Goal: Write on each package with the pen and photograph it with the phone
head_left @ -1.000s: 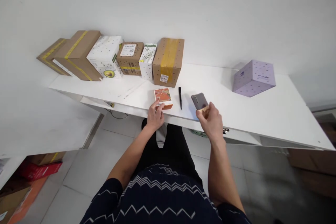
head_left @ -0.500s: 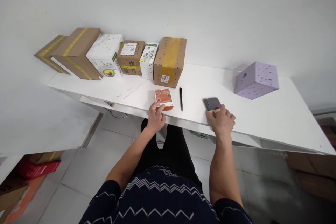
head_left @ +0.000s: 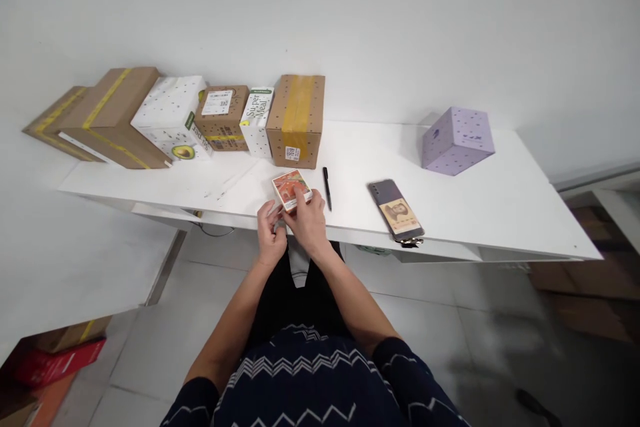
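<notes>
A small orange-and-white box (head_left: 289,185) with a printed lid sits turned at the front edge of the white desk. My right hand (head_left: 309,223) grips it from the near right, with fingers on its top and right side. My left hand (head_left: 271,235) is closed at the box's near left corner, its fingers curled; what they pinch is too small to make out. To the right of the box lies a black pen (head_left: 327,188). Further right a phone (head_left: 395,208) rests face down, with a picture card in its clear case and a dark shiny item (head_left: 410,241) at its near end.
Along the wall on the left of the white desk (head_left: 350,210) stand several cartons, including a taped brown box (head_left: 303,120), a white avocado-print box (head_left: 173,117) and a large brown carton (head_left: 113,117). A purple box (head_left: 457,141) stands at the back right.
My right hand has left the phone and moved left onto the small box. The box is now turned. My left hand has slid to its near left corner, and the view has shifted right.
</notes>
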`<state>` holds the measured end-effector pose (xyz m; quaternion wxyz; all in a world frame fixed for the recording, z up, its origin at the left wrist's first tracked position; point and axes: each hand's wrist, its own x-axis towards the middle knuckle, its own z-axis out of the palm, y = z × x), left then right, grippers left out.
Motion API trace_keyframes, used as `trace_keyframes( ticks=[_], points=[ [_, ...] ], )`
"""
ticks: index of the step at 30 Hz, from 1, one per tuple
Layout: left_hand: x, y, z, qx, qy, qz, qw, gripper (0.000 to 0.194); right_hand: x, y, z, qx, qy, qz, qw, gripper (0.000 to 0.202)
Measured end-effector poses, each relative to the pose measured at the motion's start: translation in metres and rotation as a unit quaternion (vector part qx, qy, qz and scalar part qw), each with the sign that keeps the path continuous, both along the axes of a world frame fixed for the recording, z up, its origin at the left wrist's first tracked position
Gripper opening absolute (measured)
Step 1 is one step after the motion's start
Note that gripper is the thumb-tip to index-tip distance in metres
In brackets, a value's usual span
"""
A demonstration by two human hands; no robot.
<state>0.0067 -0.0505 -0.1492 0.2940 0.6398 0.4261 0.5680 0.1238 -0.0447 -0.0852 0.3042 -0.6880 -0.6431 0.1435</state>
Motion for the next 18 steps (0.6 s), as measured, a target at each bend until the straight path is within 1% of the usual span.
trace_keyframes(
  ticks=[2, 4, 5, 7, 10, 13, 15, 18],
  points=[
    [-0.002, 0.001, 0.005, 0.012, 0.005, 0.004, 1.000, 0.061, 0.013, -0.002, 0.004, 0.031, 0.010, -0.004, 0.999, 0.065],
    [-0.005, 0.007, 0.010, 0.039, 0.036, 0.023, 0.998, 0.055, 0.039, -0.005, 0.011, 0.078, 0.008, -0.025, 0.997, 0.065],
    [-0.006, 0.012, 0.011, 0.051, 0.061, 0.036, 0.996, 0.051, 0.057, -0.004, 0.016, 0.101, -0.002, -0.048, 0.994, 0.065],
    [-0.008, 0.025, 0.010, 0.058, 0.114, 0.064, 0.990, 0.044, 0.098, 0.004, 0.023, 0.126, -0.038, -0.116, 0.985, 0.067],
    [-0.008, 0.045, 0.002, 0.070, 0.183, 0.103, 0.975, 0.043, 0.166, 0.034, 0.028, 0.117, -0.099, -0.202, 0.967, 0.070],
    [-0.004, 0.058, -0.009, 0.102, 0.223, 0.121, 0.962, 0.041, 0.223, 0.071, 0.023, 0.083, -0.130, -0.250, 0.956, 0.067],
    [-0.003, 0.060, -0.014, 0.116, 0.237, 0.117, 0.957, 0.038, 0.247, 0.092, 0.016, 0.051, -0.133, -0.268, 0.953, 0.067],
    [-0.003, 0.058, -0.017, 0.134, 0.256, 0.103, 0.952, 0.035, 0.264, 0.110, 0.006, 0.021, -0.114, -0.292, 0.949, 0.068]
  ],
)
